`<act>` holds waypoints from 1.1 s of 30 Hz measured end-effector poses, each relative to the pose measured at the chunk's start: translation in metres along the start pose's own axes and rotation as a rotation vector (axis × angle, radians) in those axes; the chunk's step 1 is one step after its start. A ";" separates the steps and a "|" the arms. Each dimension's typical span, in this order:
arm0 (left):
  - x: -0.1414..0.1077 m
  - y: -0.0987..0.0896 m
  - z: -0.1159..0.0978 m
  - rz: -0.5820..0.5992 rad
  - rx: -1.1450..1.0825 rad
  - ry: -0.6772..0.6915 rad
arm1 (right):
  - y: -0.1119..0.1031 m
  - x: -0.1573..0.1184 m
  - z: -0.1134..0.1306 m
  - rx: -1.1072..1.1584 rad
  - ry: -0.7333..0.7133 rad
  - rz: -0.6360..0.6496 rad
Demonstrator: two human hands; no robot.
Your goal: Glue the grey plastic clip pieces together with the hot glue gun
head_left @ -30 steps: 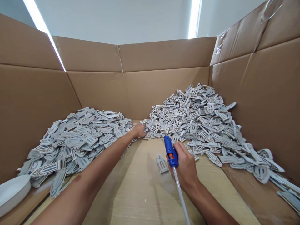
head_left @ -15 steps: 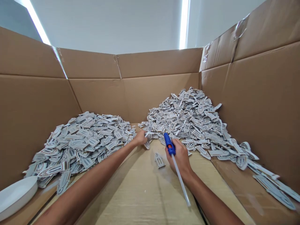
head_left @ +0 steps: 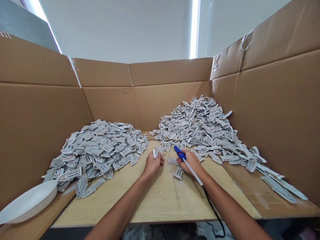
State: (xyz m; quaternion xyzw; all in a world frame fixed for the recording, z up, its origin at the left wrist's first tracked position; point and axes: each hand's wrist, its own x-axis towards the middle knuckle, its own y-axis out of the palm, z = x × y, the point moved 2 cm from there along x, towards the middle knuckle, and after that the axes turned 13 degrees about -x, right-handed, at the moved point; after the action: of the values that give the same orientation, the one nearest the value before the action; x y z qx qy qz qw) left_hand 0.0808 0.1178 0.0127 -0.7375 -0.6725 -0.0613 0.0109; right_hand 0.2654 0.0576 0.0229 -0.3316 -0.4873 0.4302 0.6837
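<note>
My left hand [head_left: 152, 164] is closed, its fingers pinching a small grey-white arched window-shaped piece [head_left: 154, 153]. It hovers just in front of the gap between two heaps. My right hand [head_left: 193, 163] is wrapped around a blue hot glue gun [head_left: 180, 154], whose nozzle points away from me; a long translucent glue stick [head_left: 193, 172] sticks out of its back end. Beside my right fingers, one loose arched piece [head_left: 178, 173] lies on the wooden board [head_left: 155, 200], with another piece [head_left: 172, 161] just behind it.
A heap of grey pieces [head_left: 100, 150] lies on the left, and a taller heap [head_left: 197, 126] stands at the back right. Cardboard walls [head_left: 170, 91] enclose the surface. A white bowl [head_left: 30, 201] sits at front left. A black cord [head_left: 215, 211] hangs over the front edge.
My left hand has drawn back toward me from the right heap's edge with a piece. My right hand and the glue gun now stand over the loose piece. The view has shifted, showing the board's front edge.
</note>
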 end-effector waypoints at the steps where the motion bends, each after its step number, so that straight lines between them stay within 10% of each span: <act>1: 0.000 -0.002 0.000 -0.021 0.016 0.025 | -0.002 -0.001 0.001 0.009 -0.011 0.022; 18: 0.009 -0.019 0.001 -0.215 -0.087 -0.073 | -0.006 0.006 0.043 -0.182 0.003 0.207; 27: 0.012 -0.018 0.004 -0.188 -0.026 0.149 | 0.001 -0.004 0.038 -0.239 0.022 0.063; 33: 0.010 -0.016 0.006 -0.129 -0.103 0.063 | 0.005 0.000 0.035 -0.172 0.016 0.078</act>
State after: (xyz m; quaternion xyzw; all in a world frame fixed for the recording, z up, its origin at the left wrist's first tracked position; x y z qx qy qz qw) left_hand 0.0657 0.1300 0.0070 -0.6899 -0.7139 -0.1197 -0.0100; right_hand 0.2309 0.0611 0.0290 -0.4114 -0.5037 0.4101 0.6394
